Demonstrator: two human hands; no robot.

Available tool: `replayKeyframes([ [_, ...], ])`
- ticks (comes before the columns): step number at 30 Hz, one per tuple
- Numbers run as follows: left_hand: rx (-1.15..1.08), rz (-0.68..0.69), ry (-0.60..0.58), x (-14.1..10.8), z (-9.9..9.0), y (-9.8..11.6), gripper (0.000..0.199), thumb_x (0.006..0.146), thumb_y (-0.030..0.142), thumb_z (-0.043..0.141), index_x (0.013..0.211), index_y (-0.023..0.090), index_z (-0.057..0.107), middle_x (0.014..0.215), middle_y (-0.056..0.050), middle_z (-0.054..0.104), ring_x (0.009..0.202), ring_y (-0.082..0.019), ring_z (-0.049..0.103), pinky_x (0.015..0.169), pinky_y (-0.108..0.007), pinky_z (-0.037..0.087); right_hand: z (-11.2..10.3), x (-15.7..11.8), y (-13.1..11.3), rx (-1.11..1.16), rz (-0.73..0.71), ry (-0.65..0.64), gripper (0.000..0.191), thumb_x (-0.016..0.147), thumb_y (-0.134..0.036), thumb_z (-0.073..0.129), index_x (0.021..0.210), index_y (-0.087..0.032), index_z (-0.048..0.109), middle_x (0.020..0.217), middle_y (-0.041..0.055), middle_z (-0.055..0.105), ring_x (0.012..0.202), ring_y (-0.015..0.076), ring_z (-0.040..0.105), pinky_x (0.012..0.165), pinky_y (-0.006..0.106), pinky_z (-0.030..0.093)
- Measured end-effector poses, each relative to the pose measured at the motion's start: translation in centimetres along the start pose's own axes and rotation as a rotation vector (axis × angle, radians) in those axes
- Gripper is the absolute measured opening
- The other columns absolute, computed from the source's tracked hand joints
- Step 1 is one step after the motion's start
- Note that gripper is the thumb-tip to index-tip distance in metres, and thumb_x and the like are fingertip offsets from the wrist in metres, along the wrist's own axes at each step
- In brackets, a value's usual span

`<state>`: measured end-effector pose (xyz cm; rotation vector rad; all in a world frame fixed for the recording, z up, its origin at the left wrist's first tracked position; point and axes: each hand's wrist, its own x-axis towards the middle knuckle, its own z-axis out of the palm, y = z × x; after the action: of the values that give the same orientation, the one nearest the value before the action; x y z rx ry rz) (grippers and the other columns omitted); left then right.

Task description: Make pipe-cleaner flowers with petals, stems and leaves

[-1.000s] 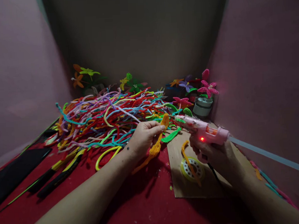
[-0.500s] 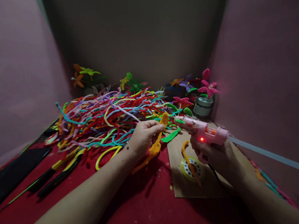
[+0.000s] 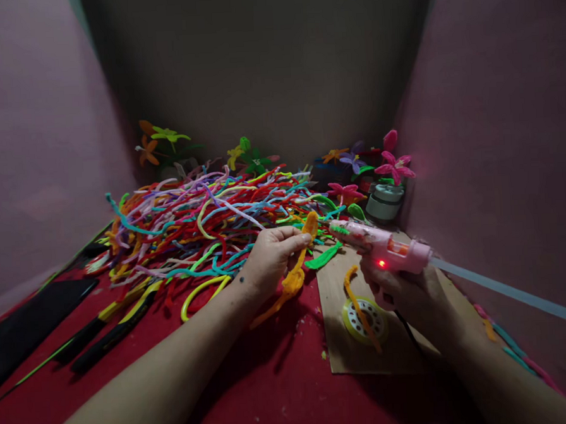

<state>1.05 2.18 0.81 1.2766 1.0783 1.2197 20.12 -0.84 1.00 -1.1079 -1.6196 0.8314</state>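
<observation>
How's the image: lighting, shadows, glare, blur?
Head view: dim, back wall dark grey; head view: soft shadow on the red surface below the left hand; head view: red light on the glue gun glows; head view: orange flower at back looks soft.

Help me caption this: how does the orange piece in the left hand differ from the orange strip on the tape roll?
The piece is held in the left hand; the strip lies across the tape roll. The piece has broad, bulging parts; the strip is narrow throughout. Both are orange and fuzzy-looking.
</observation>
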Motion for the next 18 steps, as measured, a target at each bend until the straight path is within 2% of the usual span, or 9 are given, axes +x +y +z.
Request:
replayKeyframes([
  [8, 0.04, 0.011, -0.029, -0.01, 0.14, -0.03, 0.022, 0.074, 0.026, 0.059, 0.057, 0.013, 0.052, 0.041, 0.007, 0.037, 0.035, -0.002, 0.028, 0.037, -0.019, 0.017, -0.03, -0.19, -0.14, 0.087, 0.087, 0.011, 0.028, 0.071, -0.033, 0.058, 0.096, -0.02, 0.06, 0.055, -0.0031, 0.043, 0.044, 0.0084, 0.031, 0.036, 0.021, 0.026],
  [15, 0.064, 0.009, -0.039, -0.03, 0.2, -0.08, 0.022, 0.074, 0.025, 0.059, 0.057, 0.013, 0.052, 0.04, 0.008, 0.037, 0.035, -0.002, 0.028, 0.037, -0.019, 0.017, 0.04, -0.23, 0.49, 0.122, 0.157, 0.069, 0.037, 0.067, -0.034, 0.062, 0.1, -0.018, 0.058, 0.059, -0.0023, 0.045, 0.046, 0.0089, 0.033, 0.037, 0.022, 0.028],
  [18, 0.065, 0.02, -0.059, -0.04, 0.14, -0.15, 0.023, 0.074, 0.027, 0.058, 0.057, 0.014, 0.051, 0.04, 0.008, 0.037, 0.034, -0.003, 0.028, 0.036, -0.019, 0.016, -0.02, -0.23, 0.21, 0.09, 0.113, 0.07, 0.025, 0.069, -0.033, 0.06, 0.088, -0.017, 0.059, 0.054, -0.0035, 0.043, 0.045, 0.0086, 0.033, 0.037, 0.022, 0.029],
])
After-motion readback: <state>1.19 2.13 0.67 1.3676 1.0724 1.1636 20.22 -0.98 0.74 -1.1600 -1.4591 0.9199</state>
